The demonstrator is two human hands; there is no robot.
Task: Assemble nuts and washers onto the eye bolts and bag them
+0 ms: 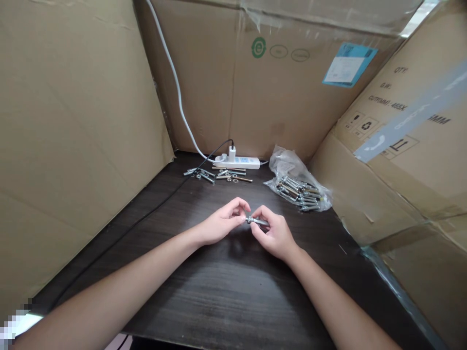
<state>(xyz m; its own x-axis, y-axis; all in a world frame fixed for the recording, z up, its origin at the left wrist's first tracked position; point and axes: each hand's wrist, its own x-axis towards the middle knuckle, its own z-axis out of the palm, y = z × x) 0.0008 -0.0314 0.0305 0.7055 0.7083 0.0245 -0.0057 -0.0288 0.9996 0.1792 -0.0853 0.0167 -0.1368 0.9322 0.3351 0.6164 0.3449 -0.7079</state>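
1. Head view: the bolt (257,221) is held just above the desk (219,301), near its centre, between both hands.
2. Right hand (274,237): fingers closed round the shank. Left hand (222,224): fingertips pinched narrow on the bolt's left end.
3. Handling, as judged: small, light, rigid metal with a smooth and probably slippery surface. Grip the shank firmly and turn at the end.
4. Appearance: short, silver-grey, with a thicker collar at the left end.

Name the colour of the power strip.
The power strip is white, clearest in the head view.
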